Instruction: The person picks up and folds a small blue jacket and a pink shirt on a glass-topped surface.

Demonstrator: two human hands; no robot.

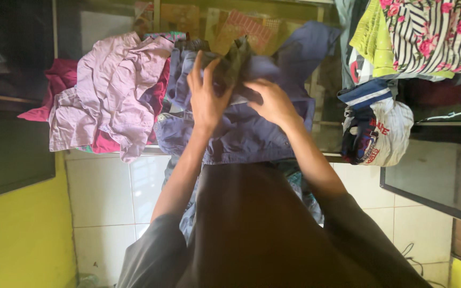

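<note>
A: Dark cloth (234, 60), small, bunched; location?

B: Raised over the blue garment (241, 133), which drapes off the worktop (150, 151) front edge. From left: pink clothes heap (108, 90) at that edge, open white tile below.

A: Hands?

B: Left hand (206, 98) closed on the cloth's left side, fingers up. Right hand (273, 101) curled at its lower right; grip hidden. Striped bundle (374, 130) beside it.

A: Obscured?

B: Cloth's shape unclear; floral fabric (433, 34) cut off top right.

Left hand (206, 96) and right hand (273, 101) raised; fingers curled.
</note>
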